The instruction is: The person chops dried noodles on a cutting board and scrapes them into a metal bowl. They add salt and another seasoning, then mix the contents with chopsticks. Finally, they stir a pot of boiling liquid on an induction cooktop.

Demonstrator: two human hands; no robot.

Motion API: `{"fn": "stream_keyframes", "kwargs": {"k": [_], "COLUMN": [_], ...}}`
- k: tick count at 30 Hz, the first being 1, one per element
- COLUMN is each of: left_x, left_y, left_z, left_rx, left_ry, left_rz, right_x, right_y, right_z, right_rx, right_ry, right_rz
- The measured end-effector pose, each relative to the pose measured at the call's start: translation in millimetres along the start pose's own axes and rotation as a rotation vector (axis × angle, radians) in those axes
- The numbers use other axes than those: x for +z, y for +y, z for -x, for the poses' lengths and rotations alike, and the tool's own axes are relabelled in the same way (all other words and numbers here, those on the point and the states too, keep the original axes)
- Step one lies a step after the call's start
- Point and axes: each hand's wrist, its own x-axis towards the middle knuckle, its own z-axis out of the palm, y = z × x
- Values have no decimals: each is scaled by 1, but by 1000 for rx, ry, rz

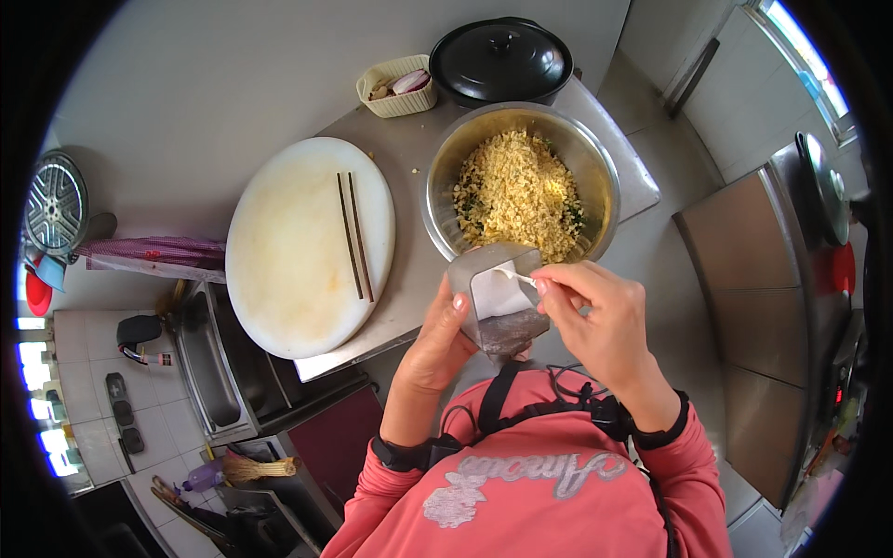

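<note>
My left hand [442, 335] grips a small translucent grey container [513, 333] from its side, tilted so that its mouth faces up. White powder or fine grains [497, 291] lie inside it. Between the thumb and fingers of my right hand [593, 314] is the handle of a small white spoon [518, 276], whose bowl end is at the white contents. Just beyond both hands stands a large stainless steel bowl [605, 209]. Crumbly yellow chopped food [520, 188] is heaped in it, with bits of chopped greens showing at the edges.
A round white cutting board [293, 237] bears a pair of dark chopsticks [354, 237] on the metal table [411, 202]. Behind the bowl are a lidded black pot [499, 63] and a cream basket [401, 104] holding a cut red onion. A sink [209, 356] lies at left.
</note>
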Motion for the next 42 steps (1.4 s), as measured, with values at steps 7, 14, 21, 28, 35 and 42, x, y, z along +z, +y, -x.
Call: {"fn": "stream_keyframes", "kwargs": {"k": [7, 14, 21, 28, 35, 42], "left_x": [5, -6, -12, -18, -29, -26], "left_y": [9, 24, 36, 44, 46, 45], "left_z": [-7, -16, -12, -7, -12, -15], "left_rx": [-27, -59, 43, 76, 59, 2], "left_ry": [90, 106, 210, 237, 159, 148], "left_rz": [-23, 74, 85, 69, 47, -87], "right_x": [0, -22, -25, -21, -16, 24], "right_y": [16, 17, 4, 7, -8, -5], "right_z": [-17, -46, -86, -97, -73, -45], "right_rx": [635, 623, 123, -97, -99, 46], "right_ry": [-128, 18, 312, 511, 441, 21], "right_rz": [-580, -868, -340, -184, -128, 15]}}
